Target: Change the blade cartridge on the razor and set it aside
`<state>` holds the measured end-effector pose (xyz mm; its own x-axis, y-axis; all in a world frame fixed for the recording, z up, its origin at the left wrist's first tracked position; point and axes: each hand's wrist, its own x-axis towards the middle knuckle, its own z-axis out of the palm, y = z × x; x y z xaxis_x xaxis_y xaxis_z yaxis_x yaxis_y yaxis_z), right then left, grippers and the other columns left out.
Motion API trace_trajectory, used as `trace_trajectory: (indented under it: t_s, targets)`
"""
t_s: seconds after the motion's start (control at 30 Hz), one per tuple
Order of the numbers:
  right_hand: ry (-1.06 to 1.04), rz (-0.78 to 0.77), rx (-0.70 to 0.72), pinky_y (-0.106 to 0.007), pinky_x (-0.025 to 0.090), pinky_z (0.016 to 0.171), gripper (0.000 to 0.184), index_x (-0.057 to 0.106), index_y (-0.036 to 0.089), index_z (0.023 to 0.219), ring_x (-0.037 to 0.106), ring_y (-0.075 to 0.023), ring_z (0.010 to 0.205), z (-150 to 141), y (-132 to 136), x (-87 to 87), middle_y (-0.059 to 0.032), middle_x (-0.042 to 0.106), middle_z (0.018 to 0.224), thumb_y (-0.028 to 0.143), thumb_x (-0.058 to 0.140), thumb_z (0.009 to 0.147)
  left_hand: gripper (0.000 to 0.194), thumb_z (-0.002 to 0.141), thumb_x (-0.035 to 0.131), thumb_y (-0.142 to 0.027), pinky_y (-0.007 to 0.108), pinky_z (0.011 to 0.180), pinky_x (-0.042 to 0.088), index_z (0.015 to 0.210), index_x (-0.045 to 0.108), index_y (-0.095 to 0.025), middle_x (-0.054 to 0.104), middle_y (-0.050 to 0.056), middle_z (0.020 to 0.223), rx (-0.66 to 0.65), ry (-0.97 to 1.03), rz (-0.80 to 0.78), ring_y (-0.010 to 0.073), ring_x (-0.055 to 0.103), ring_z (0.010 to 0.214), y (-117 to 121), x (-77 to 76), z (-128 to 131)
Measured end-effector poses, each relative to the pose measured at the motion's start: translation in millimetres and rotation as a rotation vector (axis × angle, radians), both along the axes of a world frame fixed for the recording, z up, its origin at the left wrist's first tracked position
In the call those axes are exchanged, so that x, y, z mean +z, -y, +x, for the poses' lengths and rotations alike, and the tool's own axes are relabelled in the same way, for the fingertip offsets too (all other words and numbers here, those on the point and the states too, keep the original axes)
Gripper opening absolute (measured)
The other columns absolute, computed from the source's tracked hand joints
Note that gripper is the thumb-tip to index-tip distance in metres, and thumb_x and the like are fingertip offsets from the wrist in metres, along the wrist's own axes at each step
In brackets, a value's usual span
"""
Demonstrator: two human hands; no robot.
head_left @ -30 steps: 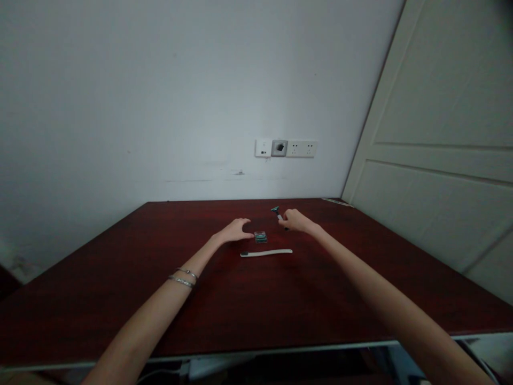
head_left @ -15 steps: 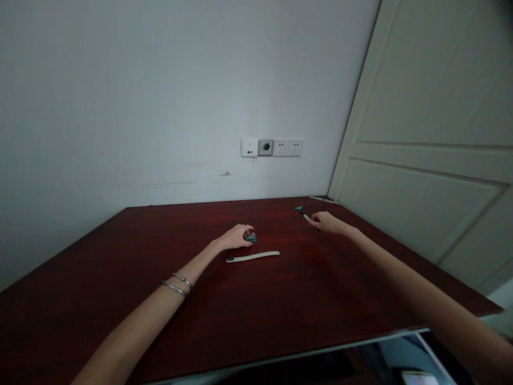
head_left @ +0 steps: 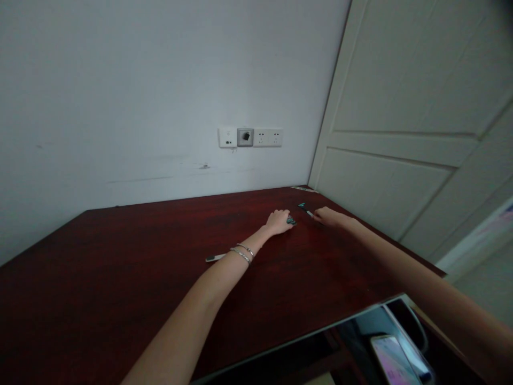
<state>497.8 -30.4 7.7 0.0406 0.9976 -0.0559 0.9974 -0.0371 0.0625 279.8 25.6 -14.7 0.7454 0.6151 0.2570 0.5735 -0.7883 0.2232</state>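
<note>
My left hand reaches across the reddish-brown tabletop, its fingers curled round a small teal-and-dark block whose exact kind I cannot make out. To its right, my right hand is closed on the handle of a razor. The razor's teal head points away to the far left of that hand. A thin white strip with a dark end lies on the table, mostly hidden behind my left forearm. Two silver bracelets circle my left wrist.
Behind the table rises a white wall with sockets and switches. A pale panelled door borders the right side. Below the front edge, a phone lies among dark things. A narrow pale strip lies at the far corner.
My left hand has moved right with the small block, close to the razor, and its forearm now covers most of the white strip. The view has turned right; my right hand still holds the razor.
</note>
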Motion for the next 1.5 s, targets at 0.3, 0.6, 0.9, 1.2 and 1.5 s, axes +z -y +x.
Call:
trace_trajectory:
  t_s: [0.3, 0.6, 0.9, 1.2, 1.5]
  targets:
    - [-0.017, -0.023, -0.021, -0.028, 0.043, 0.072, 0.034, 0.066, 0.010, 0.088, 0.063, -0.0228, 0.084, 0, 0, -7.9, -0.0168, 0.065, 0.091, 0.030, 0.038, 0.091, 0.038, 0.079, 0.055, -0.037, 0.039, 0.084, 0.042, 0.108, 0.049, -0.013, 0.057, 0.016, 0.111, 0.058, -0.011, 0.018, 0.0302, 0.050, 0.107, 12, -7.8, 30]
    - [0.032, -0.043, -0.018, -0.029, 0.044, 0.074, 0.036, 0.066, 0.009, 0.094, 0.063, -0.0237, 0.086, -15, 4, -0.5, -0.0181, 0.065, 0.094, 0.031, 0.039, 0.090, 0.034, 0.079, 0.054, -0.036, 0.042, 0.088, 0.038, 0.105, 0.052, -0.014, 0.055, 0.016, 0.114, 0.079, 0.007, -0.038, 0.0313, 0.046, 0.110, 13, -8.3, 33]
    - [0.087, -0.088, -0.007, -0.028, 0.046, 0.069, 0.036, 0.068, 0.009, 0.091, 0.064, -0.0242, 0.081, -17, 2, -1.1, -0.0179, 0.066, 0.088, 0.034, 0.043, 0.089, 0.042, 0.078, 0.054, -0.040, 0.040, 0.087, 0.039, 0.108, 0.051, -0.011, 0.050, 0.019, 0.118, 0.103, 0.007, -0.083, 0.0314, 0.045, 0.111, 14, -6.1, 31]
    - [0.032, -0.113, -0.036, -0.027, 0.045, 0.058, 0.047, 0.069, 0.008, 0.085, 0.063, -0.0183, 0.055, -22, 2, 14.9, -0.0146, 0.067, 0.071, 0.041, 0.035, 0.090, 0.051, 0.080, 0.049, -0.048, 0.039, 0.088, 0.037, 0.114, 0.049, -0.011, 0.050, 0.018, 0.118, 0.112, 0.061, -0.064, 0.0315, 0.043, 0.113, 4, 0.5, 14]
    - [-0.022, 0.122, 0.312, -0.026, 0.041, 0.073, 0.029, 0.069, 0.016, 0.094, 0.062, -0.0211, 0.084, -93, 0, 45.1, -0.0107, 0.068, 0.091, 0.029, 0.045, 0.087, 0.034, 0.080, 0.049, -0.032, 0.032, 0.090, 0.040, 0.104, 0.063, -0.011, 0.062, 0.012, 0.107, 0.240, 0.328, -0.012, 0.0238, 0.055, 0.101, -49, 27.8, -87]
